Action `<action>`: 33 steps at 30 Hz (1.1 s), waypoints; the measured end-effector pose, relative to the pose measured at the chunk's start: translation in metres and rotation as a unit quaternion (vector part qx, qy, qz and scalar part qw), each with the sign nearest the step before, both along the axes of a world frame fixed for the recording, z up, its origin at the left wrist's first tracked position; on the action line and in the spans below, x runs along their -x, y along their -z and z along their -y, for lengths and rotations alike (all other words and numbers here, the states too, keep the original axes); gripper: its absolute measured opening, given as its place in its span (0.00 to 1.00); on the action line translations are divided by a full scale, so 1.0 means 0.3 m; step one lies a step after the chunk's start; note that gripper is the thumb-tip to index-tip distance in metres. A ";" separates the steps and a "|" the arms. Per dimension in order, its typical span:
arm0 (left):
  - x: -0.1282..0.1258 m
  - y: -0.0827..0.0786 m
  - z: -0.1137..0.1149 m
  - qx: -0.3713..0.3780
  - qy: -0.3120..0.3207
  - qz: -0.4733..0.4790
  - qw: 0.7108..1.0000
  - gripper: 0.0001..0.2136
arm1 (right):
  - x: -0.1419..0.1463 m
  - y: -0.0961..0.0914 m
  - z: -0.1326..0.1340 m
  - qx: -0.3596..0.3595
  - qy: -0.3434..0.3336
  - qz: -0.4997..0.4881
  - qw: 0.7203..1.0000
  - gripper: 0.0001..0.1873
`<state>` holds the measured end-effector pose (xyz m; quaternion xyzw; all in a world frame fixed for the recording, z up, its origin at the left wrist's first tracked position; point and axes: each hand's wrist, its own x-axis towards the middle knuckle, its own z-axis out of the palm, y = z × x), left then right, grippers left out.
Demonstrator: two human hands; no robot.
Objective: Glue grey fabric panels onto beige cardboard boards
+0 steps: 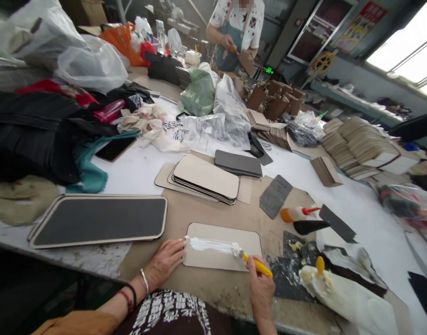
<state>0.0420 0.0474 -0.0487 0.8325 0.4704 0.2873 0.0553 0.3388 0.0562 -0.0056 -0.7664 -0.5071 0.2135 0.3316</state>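
Note:
A beige rounded panel [213,261] lies flat on the brown sheet in front of me, with a white streak of paste [210,245] across its upper half. My right hand [260,291] is closed round the yellow handle of a brush [257,265], whose paste-covered head touches the panel at the streak's right end. My left hand [168,258] lies flat, fingertips at the panel's left edge. Farther left is a dark grey panel with a beige border [102,218]. Behind the work sits a stack of beige panels [206,177].
On the right lie a paste-smeared dark board [286,274], a whitish bottle [353,298] and a glue bottle with red nozzle [300,213]. A phone [116,149] rests at left. Plastic bags [230,107] and stacked cards [360,144] stand farther back. Another person [236,32] works across the table.

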 end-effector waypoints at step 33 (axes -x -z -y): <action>-0.002 0.001 0.003 -0.026 0.024 -0.021 0.999 0.10 | -0.074 -0.054 -0.101 -0.089 0.019 0.157 0.983 0.21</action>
